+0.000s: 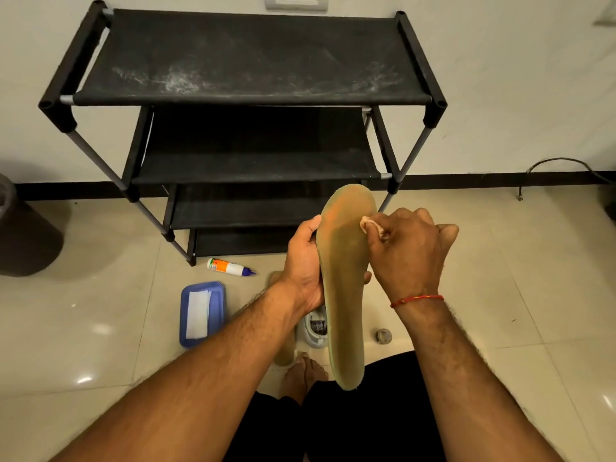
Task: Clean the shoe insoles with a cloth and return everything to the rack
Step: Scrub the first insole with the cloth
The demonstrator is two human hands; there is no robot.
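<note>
A long olive-tan insole [345, 278] stands nearly upright in front of me, toe end up. My left hand [305, 261] grips its left edge at mid-length. My right hand [410, 248] pinches a small pale cloth [368, 225] against the insole's upper right edge. Below my left forearm, a second insole [285, 351] lies on the floor, partly hidden. Beside it is a white shoe [315, 328], mostly covered by the held insole. The black shoe rack [253, 95] stands against the wall ahead, its shelves bare and the top one dusty.
A white glue bottle with a blue tip [230, 266] lies on the floor by the rack's foot. A blue tray [201, 311] with a white sheet is at my left. A small round grey cap [383, 336] sits right. A dark bin [20, 228] stands far left.
</note>
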